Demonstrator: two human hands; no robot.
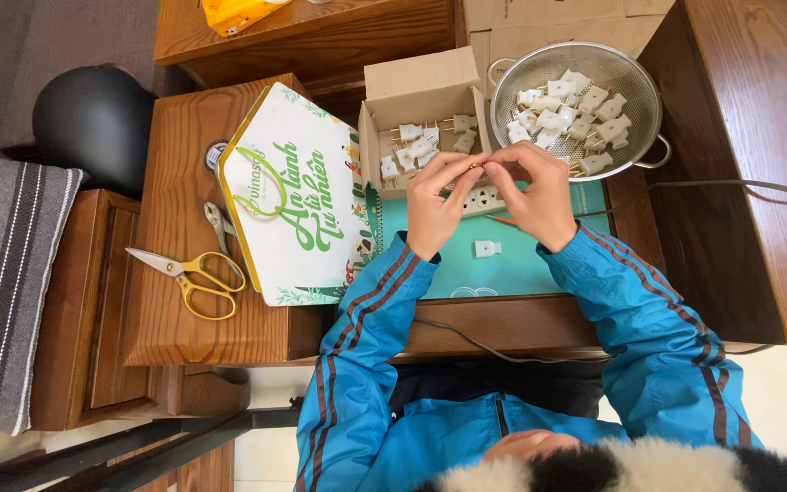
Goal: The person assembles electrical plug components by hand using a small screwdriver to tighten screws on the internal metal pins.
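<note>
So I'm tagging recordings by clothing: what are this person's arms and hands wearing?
Both arms are in bright blue jacket sleeves with dark red and navy stripes running down their length, ending at the wrists. The left hand and right hand are bare: no gloves, and no rings or watch that I can make out. A pale furry collar shows at the bottom edge.

The small brass part [475, 167] pinched between both hands' fingertips is too tiny to identify. The yellow object [234, 14] is cut off by the top edge. The white power strip [482, 200] lies mostly hidden under the hands.
</note>
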